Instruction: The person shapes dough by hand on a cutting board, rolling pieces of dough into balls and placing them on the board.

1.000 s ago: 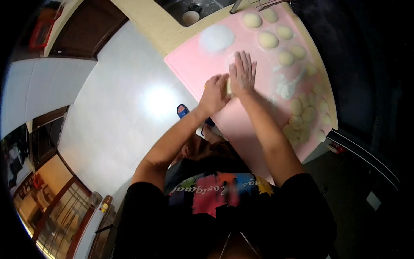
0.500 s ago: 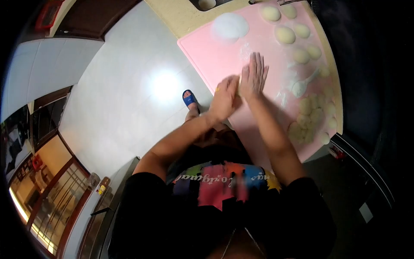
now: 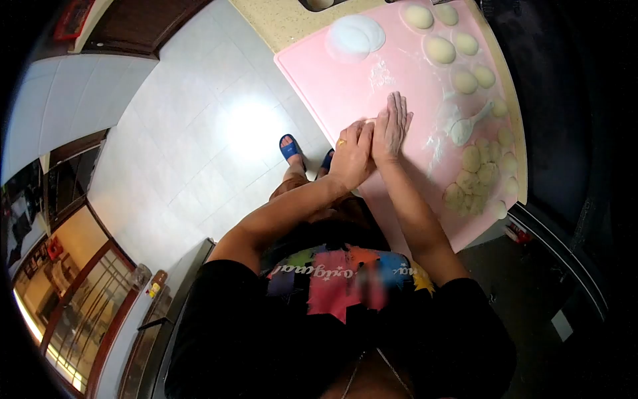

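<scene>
My left hand [image 3: 353, 151], with a gold ring on one finger, curls closed around a small piece of pale dough [image 3: 370, 121]. Only a sliver of the dough shows at the top; the rest is hidden between the hands. Against it lies the palm of my right hand [image 3: 392, 130], its floury fingers stretched out together and pointing away from me. Both hands are just above the near left part of a pink mat [image 3: 312, 73].
Several smooth dough balls [image 3: 440, 50] line the mat's far right. Flattened dough pieces [image 3: 472, 178] cluster at the right, near a white spoon [image 3: 462, 131]. A round white patch [image 3: 357, 34], seemingly flour, is at the back. Loose flour [image 3: 382, 74] dusts the mat.
My hands were blurred by motion and now look steadier. The right hand has come slightly down toward me and sits closer against the left.
</scene>
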Action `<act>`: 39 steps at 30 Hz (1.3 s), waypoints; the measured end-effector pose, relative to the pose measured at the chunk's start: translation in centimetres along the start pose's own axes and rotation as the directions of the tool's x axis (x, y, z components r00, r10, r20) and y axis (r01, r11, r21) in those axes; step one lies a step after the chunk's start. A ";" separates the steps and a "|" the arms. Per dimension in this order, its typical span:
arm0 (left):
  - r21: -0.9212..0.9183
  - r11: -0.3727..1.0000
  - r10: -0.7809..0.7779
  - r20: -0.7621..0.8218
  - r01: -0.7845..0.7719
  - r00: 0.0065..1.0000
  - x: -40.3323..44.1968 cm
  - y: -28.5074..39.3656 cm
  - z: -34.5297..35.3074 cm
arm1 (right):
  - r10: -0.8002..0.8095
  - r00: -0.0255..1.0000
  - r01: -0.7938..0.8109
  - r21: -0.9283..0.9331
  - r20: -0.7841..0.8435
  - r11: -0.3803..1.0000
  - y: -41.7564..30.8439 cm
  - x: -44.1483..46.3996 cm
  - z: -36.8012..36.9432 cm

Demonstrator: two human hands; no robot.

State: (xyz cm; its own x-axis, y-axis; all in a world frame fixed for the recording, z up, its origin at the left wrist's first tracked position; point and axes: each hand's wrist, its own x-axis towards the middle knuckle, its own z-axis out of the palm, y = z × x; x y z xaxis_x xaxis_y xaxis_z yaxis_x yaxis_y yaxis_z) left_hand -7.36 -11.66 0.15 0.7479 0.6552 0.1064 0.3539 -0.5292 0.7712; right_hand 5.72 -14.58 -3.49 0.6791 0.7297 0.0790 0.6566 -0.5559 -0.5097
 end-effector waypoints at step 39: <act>-0.189 0.981 0.097 0.290 -0.043 0.952 3.8 -3.1 -0.5 | -0.048 0.996 0.058 -0.136 0.078 0.989 -0.3 3.1 -0.7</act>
State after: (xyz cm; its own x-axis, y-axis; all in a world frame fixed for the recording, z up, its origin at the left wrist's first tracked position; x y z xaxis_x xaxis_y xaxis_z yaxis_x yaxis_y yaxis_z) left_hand -5.92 -7.29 -1.48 0.9094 0.4159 -0.0059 0.2093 -0.4453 0.8706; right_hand 7.83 -12.43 -2.51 0.6191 0.7845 0.0362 0.7337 -0.5613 -0.3830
